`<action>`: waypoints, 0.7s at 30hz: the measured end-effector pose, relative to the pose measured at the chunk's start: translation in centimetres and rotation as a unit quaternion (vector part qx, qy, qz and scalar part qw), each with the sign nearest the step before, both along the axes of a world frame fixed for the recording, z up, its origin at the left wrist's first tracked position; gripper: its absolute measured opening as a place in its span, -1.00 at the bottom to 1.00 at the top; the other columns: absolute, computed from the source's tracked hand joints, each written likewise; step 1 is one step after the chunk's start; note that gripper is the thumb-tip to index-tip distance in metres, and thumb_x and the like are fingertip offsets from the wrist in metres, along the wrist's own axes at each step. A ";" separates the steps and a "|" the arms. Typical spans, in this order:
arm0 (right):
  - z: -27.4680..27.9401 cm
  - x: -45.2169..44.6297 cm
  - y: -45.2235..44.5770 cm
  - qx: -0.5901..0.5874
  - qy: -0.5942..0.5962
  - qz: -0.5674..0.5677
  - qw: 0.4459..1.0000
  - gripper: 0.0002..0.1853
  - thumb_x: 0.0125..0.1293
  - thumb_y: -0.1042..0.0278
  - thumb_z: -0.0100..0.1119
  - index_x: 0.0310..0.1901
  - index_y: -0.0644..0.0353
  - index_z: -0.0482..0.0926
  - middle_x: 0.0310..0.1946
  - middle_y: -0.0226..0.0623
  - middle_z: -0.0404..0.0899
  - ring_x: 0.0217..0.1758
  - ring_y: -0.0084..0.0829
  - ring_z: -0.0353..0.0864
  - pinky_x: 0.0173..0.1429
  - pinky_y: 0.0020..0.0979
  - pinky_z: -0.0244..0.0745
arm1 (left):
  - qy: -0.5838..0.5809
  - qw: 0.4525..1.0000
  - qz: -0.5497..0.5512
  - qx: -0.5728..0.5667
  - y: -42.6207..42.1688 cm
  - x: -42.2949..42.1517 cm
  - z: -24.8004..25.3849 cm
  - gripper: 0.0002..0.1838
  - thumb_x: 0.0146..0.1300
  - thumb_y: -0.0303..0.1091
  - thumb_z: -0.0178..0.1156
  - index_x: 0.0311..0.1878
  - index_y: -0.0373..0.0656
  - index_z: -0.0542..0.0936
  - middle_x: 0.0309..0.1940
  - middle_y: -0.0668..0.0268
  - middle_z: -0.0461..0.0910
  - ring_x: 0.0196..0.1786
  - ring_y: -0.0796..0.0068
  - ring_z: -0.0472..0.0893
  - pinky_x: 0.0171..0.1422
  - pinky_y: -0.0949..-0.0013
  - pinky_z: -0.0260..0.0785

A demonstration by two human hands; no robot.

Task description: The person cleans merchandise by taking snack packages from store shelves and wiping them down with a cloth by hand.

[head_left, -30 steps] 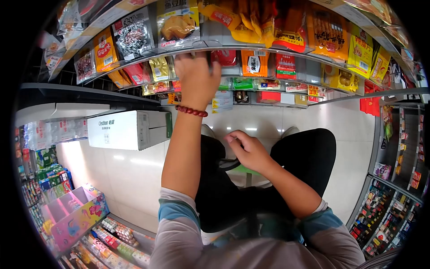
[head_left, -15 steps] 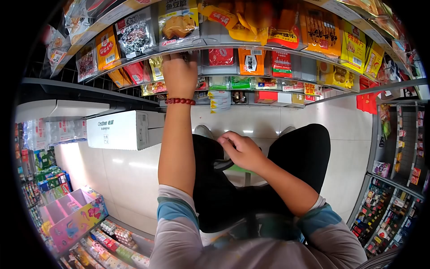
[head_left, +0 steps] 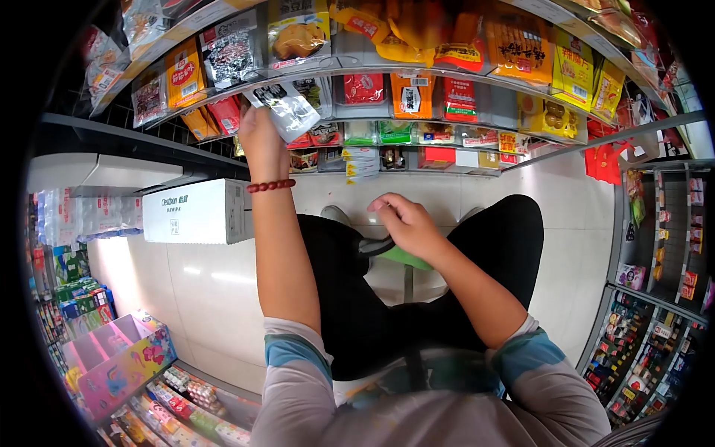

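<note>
My left hand point(head_left: 261, 140), with a dark red bead bracelet above the wrist, grips a silver and black snack packet point(head_left: 287, 106) by its left end. The packet is tilted in front of the second shelf's edge, beside a yellow-green packet. My right hand point(head_left: 406, 223) hangs over my lap near the right knee, fingers curled together. Whether anything is inside that hand cannot be made out. Just below it is a green object with a black curved part point(head_left: 402, 257).
Shelves of snack packets point(head_left: 413, 97) curve across the top. A white carton point(head_left: 186, 212) stands at the left, above a pink display box point(head_left: 123, 365). More racks point(head_left: 640, 350) stand at the right. My knees are below the shelves.
My left hand has moved left and come back from the shelf, and the silver and black packet now shows in its grip. My right hand has barely moved.
</note>
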State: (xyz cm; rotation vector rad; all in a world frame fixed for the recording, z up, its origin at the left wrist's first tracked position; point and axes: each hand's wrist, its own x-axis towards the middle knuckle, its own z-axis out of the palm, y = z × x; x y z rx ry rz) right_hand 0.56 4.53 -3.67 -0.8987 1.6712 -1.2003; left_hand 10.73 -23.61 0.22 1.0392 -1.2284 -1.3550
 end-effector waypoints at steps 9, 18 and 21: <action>3.6 -2.8 2.0 -0.033 -0.134 -0.017 0.990 -0.51 0.62 -0.06 -0.11 -0.11 0.22 0.64 -0.59 -0.53 0.32 -0.41 -0.64 0.34 -0.18 -0.57 0.25 | 0.200 0.935 -0.164 0.244 13.4 2.9 2.6 -0.79 0.47 -0.50 0.10 0.10 -0.32 0.52 0.02 0.16 0.67 0.04 0.30 0.71 0.18 0.19 0.61; 3.0 -0.3 6.1 -0.074 -0.248 -0.020 0.966 -0.66 0.52 0.13 0.19 0.00 0.30 0.63 -0.31 -0.48 0.64 -0.30 -0.73 0.51 -0.20 -0.57 0.42 | 0.169 0.919 -0.235 0.268 24.9 3.6 0.4 -0.75 0.45 -0.50 0.18 0.14 -0.33 0.56 0.00 0.18 0.70 0.01 0.44 0.69 0.14 0.34 0.54; 2.0 -0.1 7.1 -0.076 -0.178 -0.012 0.981 -0.68 0.51 0.18 0.19 0.03 0.30 0.64 -0.32 -0.43 0.67 -0.30 -0.70 0.54 -0.21 -0.54 0.45 | 0.160 0.920 -0.239 0.265 25.7 4.1 0.1 -0.76 0.42 -0.49 0.22 0.11 -0.32 0.57 -0.04 0.20 0.72 -0.04 0.47 0.71 0.07 0.38 0.55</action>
